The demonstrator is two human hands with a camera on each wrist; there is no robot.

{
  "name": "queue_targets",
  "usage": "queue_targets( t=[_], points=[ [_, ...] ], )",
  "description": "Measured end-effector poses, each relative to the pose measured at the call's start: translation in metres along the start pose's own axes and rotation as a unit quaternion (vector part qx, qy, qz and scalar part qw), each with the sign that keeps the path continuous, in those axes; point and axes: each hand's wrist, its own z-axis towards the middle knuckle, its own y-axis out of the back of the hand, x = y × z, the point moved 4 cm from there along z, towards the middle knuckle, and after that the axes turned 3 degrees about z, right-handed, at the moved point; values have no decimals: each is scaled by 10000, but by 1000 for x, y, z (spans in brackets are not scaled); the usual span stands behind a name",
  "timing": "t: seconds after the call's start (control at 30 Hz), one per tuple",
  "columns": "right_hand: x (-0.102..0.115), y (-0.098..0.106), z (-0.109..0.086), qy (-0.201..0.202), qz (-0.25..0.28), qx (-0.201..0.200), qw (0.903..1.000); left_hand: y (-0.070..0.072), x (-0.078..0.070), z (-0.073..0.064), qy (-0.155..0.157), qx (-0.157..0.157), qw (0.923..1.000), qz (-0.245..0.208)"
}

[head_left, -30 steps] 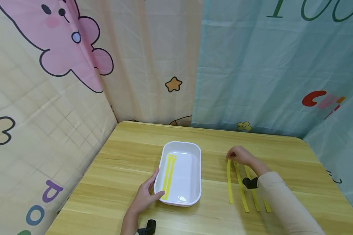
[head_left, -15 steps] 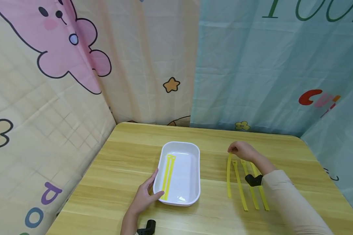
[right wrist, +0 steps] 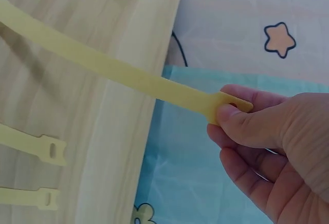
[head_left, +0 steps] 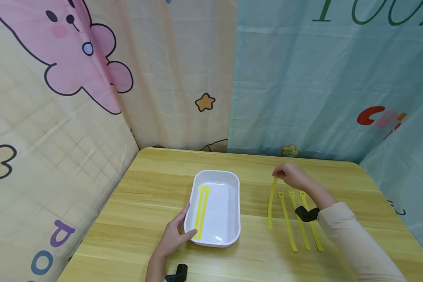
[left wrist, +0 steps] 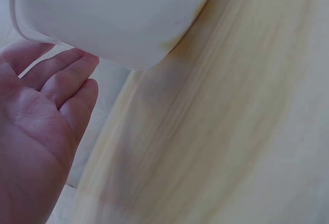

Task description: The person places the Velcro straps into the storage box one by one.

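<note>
My right hand (head_left: 291,175) pinches the slotted head of a yellow hook-and-loop cable tie (head_left: 270,207) between thumb and fingers. In the right wrist view the tie (right wrist: 118,75) stretches away from the fingertips in a slight curve. To the left, a white rectangular tray (head_left: 239,211) has two yellow ties (head_left: 203,213) lying side by side along its left wall. My left hand (head_left: 170,237) holds that tray by its near left side, thumb over the rim and fingers against the outer wall. The left wrist view shows those fingers (left wrist: 72,75) under the rim.
Three more yellow ties (head_left: 288,223) lie in a row on the wooden table (head_left: 155,188), below and right of the lifted one. Printed curtains (head_left: 183,70) hang behind the table's far edge and along its left side.
My right hand has risen and moved toward the far edge, lifting the leftmost tie from the row. The left hand and tray stay in place.
</note>
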Motion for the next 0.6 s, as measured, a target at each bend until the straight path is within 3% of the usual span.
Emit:
queue_targets(
  t=[0.33, 0.6],
  points=[
    [12, 14, -4, 27, -52, -120, 9999, 0, 1, 0, 51, 46, 10000, 52],
    [24, 31, -9, 264, -239, -607, 9975, 0, 1, 0, 16, 47, 10000, 64]
  ],
)
